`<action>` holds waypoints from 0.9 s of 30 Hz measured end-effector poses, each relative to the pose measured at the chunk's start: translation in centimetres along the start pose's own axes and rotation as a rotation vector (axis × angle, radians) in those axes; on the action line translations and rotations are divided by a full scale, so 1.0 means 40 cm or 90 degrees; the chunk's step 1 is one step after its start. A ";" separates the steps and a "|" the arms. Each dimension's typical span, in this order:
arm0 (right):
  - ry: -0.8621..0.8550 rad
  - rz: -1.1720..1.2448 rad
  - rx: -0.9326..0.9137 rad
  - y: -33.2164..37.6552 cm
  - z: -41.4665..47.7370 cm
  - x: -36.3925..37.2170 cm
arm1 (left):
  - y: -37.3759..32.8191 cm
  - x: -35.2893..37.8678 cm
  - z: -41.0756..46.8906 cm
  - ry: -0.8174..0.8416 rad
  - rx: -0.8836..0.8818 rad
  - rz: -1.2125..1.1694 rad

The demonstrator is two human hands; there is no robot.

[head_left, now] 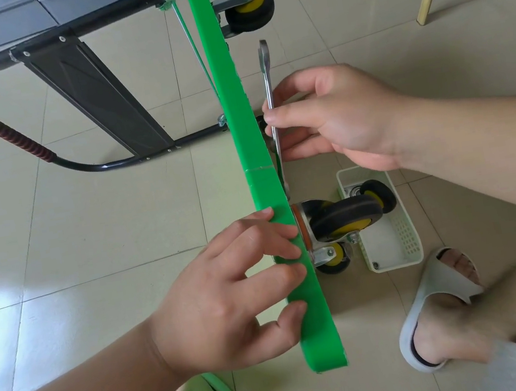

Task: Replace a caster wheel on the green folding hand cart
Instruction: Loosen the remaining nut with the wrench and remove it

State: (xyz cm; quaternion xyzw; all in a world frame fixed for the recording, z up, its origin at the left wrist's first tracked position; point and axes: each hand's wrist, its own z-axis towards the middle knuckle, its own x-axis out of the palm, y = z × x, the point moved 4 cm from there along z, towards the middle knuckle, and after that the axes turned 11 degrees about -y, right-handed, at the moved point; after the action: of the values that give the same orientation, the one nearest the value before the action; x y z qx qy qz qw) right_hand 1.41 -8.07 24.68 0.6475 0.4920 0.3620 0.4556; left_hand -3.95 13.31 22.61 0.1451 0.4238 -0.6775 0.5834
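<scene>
Green plastic cart deck (315,320) on edge, centre frame. Left hand (231,296): fingers straight, pressing its rim. Right hand (335,120): fingers pinch flat silver metal spanner (266,70), above black-yellow caster wheel (345,215).

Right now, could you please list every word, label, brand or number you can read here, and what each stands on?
No text can be read.
wrench: seen edge-on, any size stamp hidden.
green cart deck, black panel, white basket: no lettering visible.
</scene>
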 end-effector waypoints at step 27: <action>0.047 -0.217 -0.460 0.017 -0.133 -0.045 | -0.001 0.003 0.004 -0.005 -0.002 0.003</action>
State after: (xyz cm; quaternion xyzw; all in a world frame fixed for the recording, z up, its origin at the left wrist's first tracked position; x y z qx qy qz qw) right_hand -3.72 -8.64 27.03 0.3409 0.4494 0.4539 0.6898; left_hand -3.97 13.11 22.65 0.1425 0.4219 -0.6763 0.5867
